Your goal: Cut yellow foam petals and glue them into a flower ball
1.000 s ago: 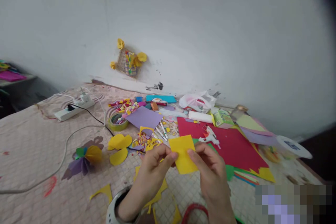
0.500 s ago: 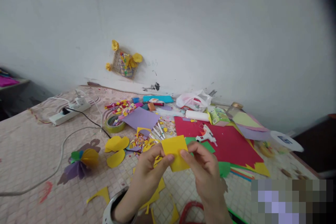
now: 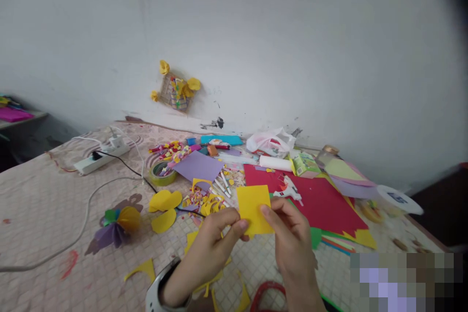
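Left hand (image 3: 209, 248) and right hand (image 3: 290, 239) are close together, both pinching one yellow paper square (image 3: 251, 209). The square stands up between them, in front of the body. Left fingertips (image 3: 241, 226) grip its lower-left corner; right thumb (image 3: 265, 210) presses its right side. White wristband (image 3: 158, 288) on left wrist.

Vs. half a second back: square sits more upright and its top edge is closer to level, where it was tilted before. Left hand sits lower on the sheet, at the corner. Whole scene shifted slightly in view, from head movement.

Below the hands: yellow paper scraps (image 3: 192, 243) under left forearm, red loop (image 3: 266, 292) cut off by bottom edge of frame, so can't identify it. Green paper piece (image 3: 316, 237) right of right hand.

Further out, on quilted mat (image 3: 44, 204): yellow cut-out shapes (image 3: 164, 201), paper fan flower (image 3: 117, 222), markers (image 3: 221, 186), lilac sheet (image 3: 197, 165), tape roll (image 3: 159, 174). Hot glue gun (image 3: 288, 191) lies on red card (image 3: 321, 204). Far edge: power strip (image 3: 100, 158), plastic bag (image 3: 270, 142), glass jar (image 3: 326, 156).

On wall: paper-flower craft (image 3: 175, 92).

Hard to see: square's lower edge partly behind fingers; small scraps in the pile are too small to tell apart. Pixelated block covers lower-right corner.
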`<action>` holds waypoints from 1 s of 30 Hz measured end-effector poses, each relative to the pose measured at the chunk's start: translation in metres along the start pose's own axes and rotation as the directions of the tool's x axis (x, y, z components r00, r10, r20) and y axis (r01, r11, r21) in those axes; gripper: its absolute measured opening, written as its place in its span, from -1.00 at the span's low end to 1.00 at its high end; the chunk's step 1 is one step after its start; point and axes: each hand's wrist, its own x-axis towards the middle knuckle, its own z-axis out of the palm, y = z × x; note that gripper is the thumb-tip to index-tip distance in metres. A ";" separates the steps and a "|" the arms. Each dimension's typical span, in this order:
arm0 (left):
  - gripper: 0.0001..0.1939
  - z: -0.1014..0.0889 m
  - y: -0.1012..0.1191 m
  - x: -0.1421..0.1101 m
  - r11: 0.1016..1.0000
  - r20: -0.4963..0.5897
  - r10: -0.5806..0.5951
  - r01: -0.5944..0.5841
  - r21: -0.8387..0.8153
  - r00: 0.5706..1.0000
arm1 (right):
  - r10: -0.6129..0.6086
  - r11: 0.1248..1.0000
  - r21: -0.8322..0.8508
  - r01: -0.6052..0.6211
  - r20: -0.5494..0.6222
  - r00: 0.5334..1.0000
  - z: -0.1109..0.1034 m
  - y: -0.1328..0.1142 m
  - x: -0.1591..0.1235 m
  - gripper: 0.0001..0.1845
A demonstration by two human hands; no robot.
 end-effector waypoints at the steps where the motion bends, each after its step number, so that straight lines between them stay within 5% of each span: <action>1: -0.71 -0.002 0.001 0.000 1.000 0.001 -0.004 0.004 -0.007 1.000 | 0.008 1.000 0.010 -0.008 -0.003 1.000 0.000 0.000 0.000 -0.77; 4: -0.83 -0.008 0.005 0.003 0.996 -0.020 -0.015 0.014 -0.086 1.000 | 0.032 0.999 0.034 -0.033 0.008 0.999 0.000 0.001 0.000 -0.79; 10: -0.77 -0.007 0.004 0.001 0.970 -0.033 -0.092 0.082 -0.228 0.995 | 0.008 1.000 0.018 -0.008 -0.005 1.000 0.000 0.003 0.000 -0.78; 15: -0.63 -0.004 0.007 -0.002 0.958 0.127 -0.105 0.135 -0.254 0.986 | -0.034 0.999 -0.006 0.034 -0.051 0.998 -0.003 0.002 0.000 -0.79; 20: -0.79 -0.024 0.008 0.000 0.973 -0.077 -0.056 0.037 -0.226 0.995 | 0.051 0.995 -0.093 -0.035 0.170 0.984 0.005 0.000 0.002 -0.79; 23: -0.81 -0.049 0.006 -0.003 0.957 -0.196 -0.126 0.067 -0.282 0.973 | 0.045 0.965 -0.258 0.038 0.310 0.950 0.024 0.010 0.009 -0.69; 26: -0.88 -0.079 0.006 -0.011 0.938 -0.524 -0.144 -0.053 -0.343 0.839 | 0.041 0.897 -0.417 0.146 0.409 0.912 0.055 0.037 0.020 -0.46; 28: -0.90 -0.096 0.008 -0.017 0.934 -0.697 -0.114 -0.162 -0.317 0.708 | 0.105 0.838 -0.516 0.177 0.470 0.876 0.081 0.063 0.024 -0.59; 30: -0.88 -0.107 0.012 -0.021 0.919 -0.772 -0.091 -0.245 -0.309 0.629 | 0.158 0.753 -0.617 0.227 0.506 0.848 0.107 0.090 0.024 -0.70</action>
